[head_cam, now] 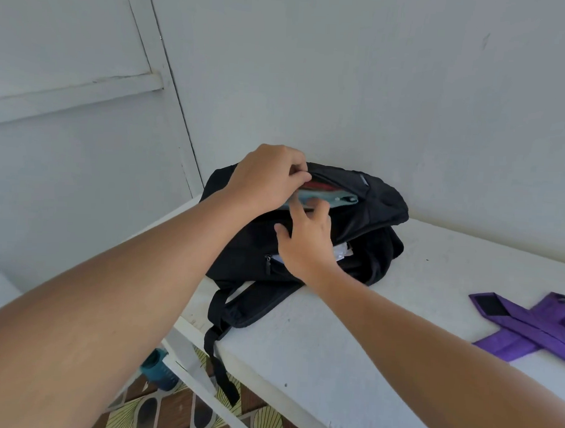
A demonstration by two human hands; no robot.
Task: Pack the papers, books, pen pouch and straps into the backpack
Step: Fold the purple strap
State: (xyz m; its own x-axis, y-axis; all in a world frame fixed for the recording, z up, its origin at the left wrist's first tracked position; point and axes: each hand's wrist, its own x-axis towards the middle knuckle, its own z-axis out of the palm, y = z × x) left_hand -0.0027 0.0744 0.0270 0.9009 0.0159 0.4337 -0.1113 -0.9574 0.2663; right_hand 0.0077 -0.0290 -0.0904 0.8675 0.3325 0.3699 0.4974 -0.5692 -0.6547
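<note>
A black backpack (pixel 354 236) lies flat at the far left corner of the white bench (pixel 333 345), against the wall, its long axis running from the left edge toward the right, its shoulder straps hanging over the near left edge. The left hand (pixel 269 177) pinches the upper lip of the open pocket. The right hand (pixel 302 240), fingers straight and spread, pushes a light blue pen pouch (pixel 333 198) into that opening; the pouch lies lengthwise along it. White papers (pixel 342 250) peek from a lower compartment. Two purple straps (pixel 528 328) lie crossed near the bench's right edge, well apart from the bag.
</note>
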